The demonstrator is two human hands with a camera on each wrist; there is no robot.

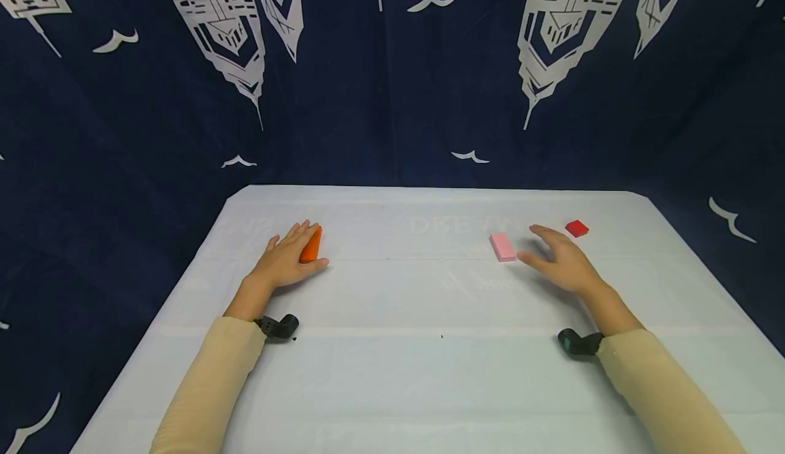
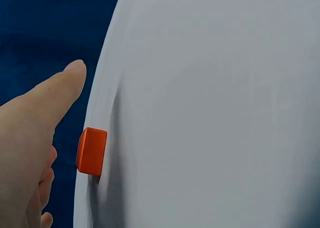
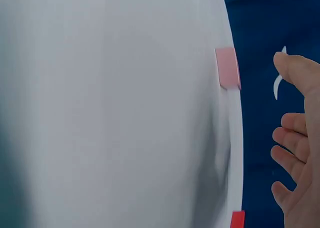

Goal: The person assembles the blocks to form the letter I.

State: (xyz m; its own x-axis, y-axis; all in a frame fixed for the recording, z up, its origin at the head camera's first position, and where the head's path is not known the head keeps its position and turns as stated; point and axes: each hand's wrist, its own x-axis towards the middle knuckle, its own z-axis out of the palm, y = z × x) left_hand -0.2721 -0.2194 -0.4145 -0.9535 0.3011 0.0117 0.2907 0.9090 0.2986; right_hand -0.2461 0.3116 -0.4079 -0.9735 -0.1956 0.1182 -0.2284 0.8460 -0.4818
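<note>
On the left of the table, my left hand [image 1: 287, 260] hovers beside an orange block [image 1: 311, 245], its thumb spread away from the other fingers. From the left wrist, the orange block [image 2: 92, 152] shows as a small box shape, with a gap between it and the thumb [image 2: 62, 87]. My right hand [image 1: 564, 261] is held above the table between two pieces. A pink rectangular block [image 1: 503, 247] lies just left of its thumb, and a small red block [image 1: 577, 228] lies beyond its fingers. The right wrist view shows the fingers [image 3: 292, 143] loosely bent around nothing, with the pink block [image 3: 228, 68] apart from them.
A white-covered table [image 1: 392, 386] spreads under both arms, its far edge running straight across. Behind it hangs a dark blue curtain [image 1: 392, 99] with pale building and bird prints. Each wrist wears a black camera, the left one [image 1: 279, 326] close over the tabletop.
</note>
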